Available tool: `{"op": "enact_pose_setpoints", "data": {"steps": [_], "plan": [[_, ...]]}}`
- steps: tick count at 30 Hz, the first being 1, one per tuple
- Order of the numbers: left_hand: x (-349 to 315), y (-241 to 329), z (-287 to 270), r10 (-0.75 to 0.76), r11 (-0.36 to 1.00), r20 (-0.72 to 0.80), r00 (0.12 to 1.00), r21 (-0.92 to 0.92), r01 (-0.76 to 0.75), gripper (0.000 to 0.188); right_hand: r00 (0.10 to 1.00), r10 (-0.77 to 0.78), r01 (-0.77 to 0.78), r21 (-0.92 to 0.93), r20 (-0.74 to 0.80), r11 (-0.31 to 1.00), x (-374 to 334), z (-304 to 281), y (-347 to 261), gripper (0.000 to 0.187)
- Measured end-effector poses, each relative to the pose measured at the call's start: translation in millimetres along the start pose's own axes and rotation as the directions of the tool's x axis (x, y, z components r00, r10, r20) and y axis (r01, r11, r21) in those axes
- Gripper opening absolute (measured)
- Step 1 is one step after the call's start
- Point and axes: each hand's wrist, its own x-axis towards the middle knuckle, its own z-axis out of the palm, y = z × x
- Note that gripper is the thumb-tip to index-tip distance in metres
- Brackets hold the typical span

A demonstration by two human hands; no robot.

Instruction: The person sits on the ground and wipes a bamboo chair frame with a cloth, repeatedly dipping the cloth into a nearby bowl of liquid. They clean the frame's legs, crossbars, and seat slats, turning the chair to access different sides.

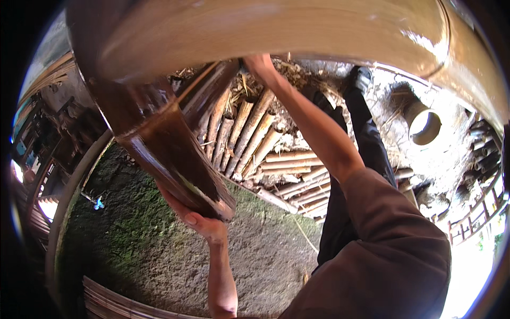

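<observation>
A thick brown bamboo pole (276,32) spans the top of the view, very close. At the left a dark, glossy bamboo length (170,143) with a pale node ring slants down; whether it is the same pole I cannot tell. My left hand (204,226) cups its lower end from below, thumb on the near side. My right hand (259,64) reaches up to the underside of the thick pole, which hides its fingers. Beside that hand is another dark bamboo length (210,93), partly covered by the first.
Several cut bamboo tubes (244,133) lie on the littered ground beyond a mossy earth surface (143,223). A short hollow tube (425,127) stands at the right. Bamboo slats (127,303) lie at the lower left. My shoes (358,80) and dark trousers show at right of centre.
</observation>
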Motion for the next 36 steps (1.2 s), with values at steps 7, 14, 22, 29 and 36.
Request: {"op": "enact_pose_setpoints", "data": {"steps": [7, 14, 22, 29, 36], "plan": [[3.0, 8.6, 1.3, -0.002, 0.997, -0.059, 0.998, -0.071, -0.002, 0.112, 0.742, 0.388, -0.570, 0.210, 0.547, 0.794, -42.5, -63.2, -73.4, 0.028], [-5.8, 1.9, -5.7, 0.071, 0.997, -0.153, 0.986, -0.023, -0.076, 0.103, 0.529, 0.431, -0.835, 0.539, 0.731, 0.110, -122.5, -180.3, -250.6, 0.034], [-4.5, 7.3, -0.7, 0.191, 0.982, -0.212, 0.958, 0.052, -0.184, 0.086, 0.951, 0.121, -0.228, 0.382, 0.284, 0.896, -53.8, -193.8, -261.5, 0.024], [-4.4, 12.8, -1.0, 0.133, 0.989, -0.160, 0.978, 0.083, -0.121, 0.084, 0.993, -0.058, -0.028, 0.684, 0.103, 0.729, -71.5, -232.4, -323.5, 0.021], [-23.1, 7.4, -8.6, 0.204, 0.944, -0.141, 0.969, 0.290, -0.157, 0.085, 0.782, -0.496, 0.620, -0.385, 0.378, 0.684, 118.8, -236.3, -401.3, 0.032]]}}
